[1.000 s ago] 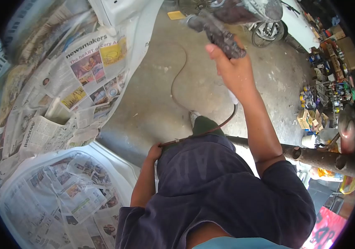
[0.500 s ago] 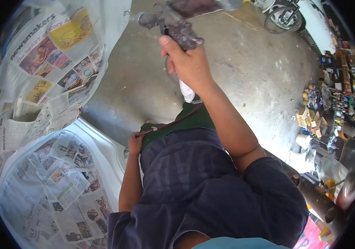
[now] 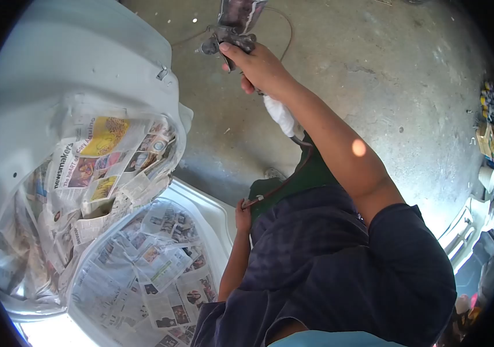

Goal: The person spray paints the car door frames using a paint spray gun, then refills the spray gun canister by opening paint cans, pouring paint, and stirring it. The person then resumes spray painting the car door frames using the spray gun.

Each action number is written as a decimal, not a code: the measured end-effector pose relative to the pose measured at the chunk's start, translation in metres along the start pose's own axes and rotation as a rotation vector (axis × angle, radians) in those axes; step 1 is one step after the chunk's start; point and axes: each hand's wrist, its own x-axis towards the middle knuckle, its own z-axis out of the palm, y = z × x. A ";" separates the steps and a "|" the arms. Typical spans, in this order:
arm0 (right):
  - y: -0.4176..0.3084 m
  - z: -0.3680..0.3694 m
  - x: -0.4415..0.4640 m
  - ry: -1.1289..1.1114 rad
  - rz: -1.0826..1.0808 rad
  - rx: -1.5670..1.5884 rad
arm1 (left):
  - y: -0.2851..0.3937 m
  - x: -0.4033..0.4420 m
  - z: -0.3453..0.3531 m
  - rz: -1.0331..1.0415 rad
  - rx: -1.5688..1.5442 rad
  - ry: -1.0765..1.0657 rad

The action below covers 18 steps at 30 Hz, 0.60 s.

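Observation:
My right hand (image 3: pixel 261 66) is wrapped around a spray gun (image 3: pixel 235 39), its thumb along the back of the gun. A dark, paint-stained cup (image 3: pixel 242 14) sits on the gun, cut off by the top edge of the view. White wrapping (image 3: pixel 279 115) covers the joint below the grip, where a thin reddish-brown hose (image 3: pixel 293 179) begins. My left hand (image 3: pixel 243 215) grips that hose low beside my green shorts. Left of the gun stands a pale, white car body (image 3: pixel 102 52), its openings masked with newspaper (image 3: pixel 105 156) and clear plastic.
More newspaper (image 3: pixel 160 269) fills a second masked opening at lower left. Concrete floor (image 3: pixel 368 87) spreads ahead and to the right. The hose also loops over the floor behind the gun. White containers (image 3: pixel 487 179) and assorted clutter stand along the right edge.
My view has turned left, showing more of the white car body. The newspaper sits lower and further right in view. My right hand has tilted the spray gun, with its cup now pointing up.

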 end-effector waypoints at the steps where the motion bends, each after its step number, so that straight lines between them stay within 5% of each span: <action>1: 0.003 0.002 0.010 -0.001 0.021 0.039 | 0.007 -0.001 0.000 0.003 0.001 0.009; 7: -0.005 0.020 0.041 -0.047 0.000 0.110 | 0.028 0.001 -0.007 -0.020 -0.016 -0.041; 12: -0.033 0.026 0.037 -0.018 -0.023 0.145 | 0.026 0.015 -0.009 0.209 0.029 -0.082; 15: -0.071 0.021 0.006 -0.023 -0.082 0.207 | -0.034 0.057 0.010 0.224 -0.202 -0.262; 18: -0.116 0.008 -0.032 0.008 -0.113 0.201 | 0.008 0.043 -0.007 0.309 0.025 -0.231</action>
